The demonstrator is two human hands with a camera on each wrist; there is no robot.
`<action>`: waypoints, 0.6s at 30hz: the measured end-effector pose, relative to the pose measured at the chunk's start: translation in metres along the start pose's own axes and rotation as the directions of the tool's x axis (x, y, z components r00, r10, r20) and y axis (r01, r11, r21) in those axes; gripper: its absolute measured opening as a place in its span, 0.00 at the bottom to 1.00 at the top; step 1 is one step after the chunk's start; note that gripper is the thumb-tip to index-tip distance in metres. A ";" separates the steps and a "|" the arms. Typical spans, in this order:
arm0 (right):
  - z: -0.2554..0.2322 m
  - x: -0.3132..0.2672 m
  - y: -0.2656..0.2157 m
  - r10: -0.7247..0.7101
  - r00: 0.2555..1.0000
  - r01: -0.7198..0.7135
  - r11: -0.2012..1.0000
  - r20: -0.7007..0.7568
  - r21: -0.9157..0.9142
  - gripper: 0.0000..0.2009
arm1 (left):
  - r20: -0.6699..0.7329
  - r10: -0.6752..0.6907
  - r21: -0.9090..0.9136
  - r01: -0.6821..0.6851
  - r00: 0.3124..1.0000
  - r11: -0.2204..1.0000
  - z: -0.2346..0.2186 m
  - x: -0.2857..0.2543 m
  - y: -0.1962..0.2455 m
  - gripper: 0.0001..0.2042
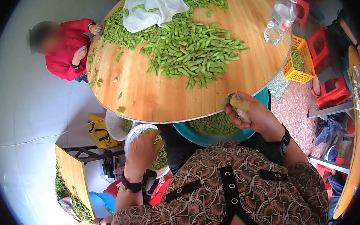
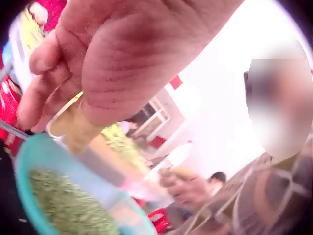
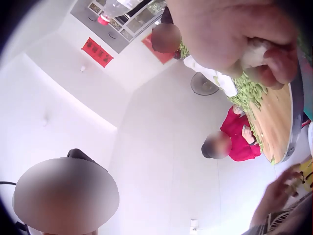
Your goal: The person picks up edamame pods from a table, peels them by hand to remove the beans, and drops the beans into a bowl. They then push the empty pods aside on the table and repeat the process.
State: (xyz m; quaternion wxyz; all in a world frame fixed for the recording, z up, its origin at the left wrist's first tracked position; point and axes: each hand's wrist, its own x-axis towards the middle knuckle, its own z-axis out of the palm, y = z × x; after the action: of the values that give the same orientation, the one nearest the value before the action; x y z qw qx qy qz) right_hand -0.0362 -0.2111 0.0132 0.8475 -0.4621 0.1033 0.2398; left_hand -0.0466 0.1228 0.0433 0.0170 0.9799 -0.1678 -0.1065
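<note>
My left hand [image 1: 143, 152], blurred and with loose fingers, hovers over a white basket [image 1: 128, 144] holding green pods. The left wrist view shows this hand [image 2: 93, 68] with a yellowish wrap [image 2: 78, 127] at one digit and nothing visibly gripped. Beyond the table's near edge, my right hand [image 1: 252, 114] has its fingers curled around a small greyish thing [image 1: 231, 97]; its exact shape is unclear. Yellowish and whitish wraps cover some digits. Below that hand is a teal basin [image 1: 185, 132] of small green beans [image 1: 216, 124].
Green pods [image 1: 196, 49] are heaped on the round wooden table [image 1: 146, 102], partly under a white cloth [image 1: 149, 11]. A water bottle [image 1: 280, 17] stands at the right. A person in red [image 1: 63, 49] sits at the left. An orange crate [image 1: 298, 60] is beyond the table's right edge.
</note>
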 end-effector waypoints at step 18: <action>0.026 0.004 0.001 -0.228 0.974 0.224 0.953 0.006 -0.204 0.08 | -0.679 0.303 -0.150 -0.530 0.669 0.835 -0.021 0.166 0.071 0.07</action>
State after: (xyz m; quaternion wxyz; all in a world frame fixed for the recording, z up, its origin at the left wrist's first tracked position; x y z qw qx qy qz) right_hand -0.0342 -0.1875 0.0255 0.8168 -0.5570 0.0324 0.1465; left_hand 0.0879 0.0004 0.0349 0.2627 0.8732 -0.3541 0.2076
